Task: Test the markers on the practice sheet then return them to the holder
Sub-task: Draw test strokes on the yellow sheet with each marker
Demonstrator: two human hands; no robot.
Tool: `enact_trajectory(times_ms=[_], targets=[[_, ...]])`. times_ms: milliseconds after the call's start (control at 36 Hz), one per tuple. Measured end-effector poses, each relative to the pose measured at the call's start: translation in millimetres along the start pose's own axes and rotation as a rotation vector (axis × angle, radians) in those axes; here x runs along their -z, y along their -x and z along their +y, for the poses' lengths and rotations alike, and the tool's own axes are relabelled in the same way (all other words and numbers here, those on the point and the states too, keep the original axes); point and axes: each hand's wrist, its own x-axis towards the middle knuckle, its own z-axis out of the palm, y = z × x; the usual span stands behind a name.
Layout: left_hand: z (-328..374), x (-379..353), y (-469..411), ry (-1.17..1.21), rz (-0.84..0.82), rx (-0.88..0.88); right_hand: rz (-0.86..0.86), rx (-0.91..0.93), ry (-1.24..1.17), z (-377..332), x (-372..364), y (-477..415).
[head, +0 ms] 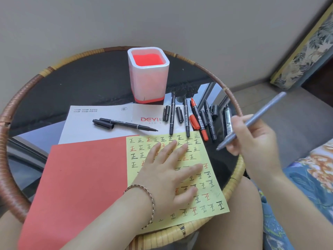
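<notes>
At the table's near right edge, the right hand (252,141) is seen w/ fingers curled round 1 grey marker (259,116), tip pointed down-left, held above the tabletop just beside the paper. Both are motion-blurred, so whether the tip is capped can't be told. The left hand (169,170) is laid flat, fingers straight & spread, on the yellow practice sheet (209,193), which is filled w/ rows of black & red characters, some hidden under the palm. 1 bracelet (151,201) is worn on that wrist.

3 sheets are counted: the yellow one, a red sheet (81,177) under it at left, and a white sheet (81,130) printed "DEYI" behind.

6 markers are laid loose. 1 black marker (129,124) is on the white sheet w/ a black cap (103,124) beside it. A row of 5 markers (186,118) is at right: 3 black, 1 red marker (199,120), 1 partly hidden by the right hand. Approx. 5 caps are scattered among them.

1 holder (148,82), white w/ red inside, is stood at the back of the round table (162,235), well apart from both hands.
</notes>
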Motion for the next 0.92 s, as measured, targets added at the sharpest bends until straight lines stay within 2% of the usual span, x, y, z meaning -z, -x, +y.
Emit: enact_trajectory(times_ms=[111,194,361,500,917], targets=[[-2,-3,1,-0.028,0.006,0.009,0.021,0.054,0.011,15,-11,8],[-4,-10,-2,-0.035,0.074,-0.005,0.056,0.041,0.008,23,-16,8],[-4,-11,-1,-0.019,0.104,-0.016,0.009,-0.009,0.083,29,-23,10],[-5,-12,-2,-0.037,0.118,-0.016,0.128,-0.024,0.040,32,-21,10],[-5,-13,-2,-0.041,0.122,-0.017,0.226,0.051,0.283,43,-22,12]])
